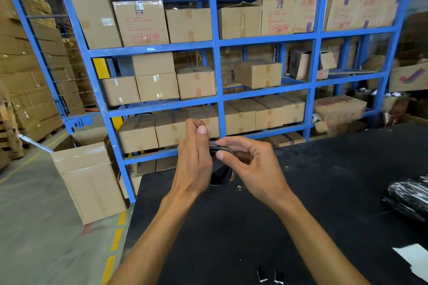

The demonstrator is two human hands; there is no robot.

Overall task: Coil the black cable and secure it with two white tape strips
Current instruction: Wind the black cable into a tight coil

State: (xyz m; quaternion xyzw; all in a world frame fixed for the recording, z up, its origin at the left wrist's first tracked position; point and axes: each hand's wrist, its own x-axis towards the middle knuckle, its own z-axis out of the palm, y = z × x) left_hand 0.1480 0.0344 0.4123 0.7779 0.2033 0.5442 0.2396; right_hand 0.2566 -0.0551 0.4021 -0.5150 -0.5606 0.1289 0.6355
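Head view: both my hands hold the cable [221,172] coil up over the black table [324,192]. My left hand [194,159] grips its left side. My right hand [252,164] pinches the top with finger and thumb. Blue shelves [216,41] of boxes stand behind.

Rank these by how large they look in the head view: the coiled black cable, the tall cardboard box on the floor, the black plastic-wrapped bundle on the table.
1. Tall cardboard box.
2. Black plastic-wrapped bundle, partly cut off at the frame edge.
3. Coiled black cable, mostly hidden between the hands, so its true extent is unsure.
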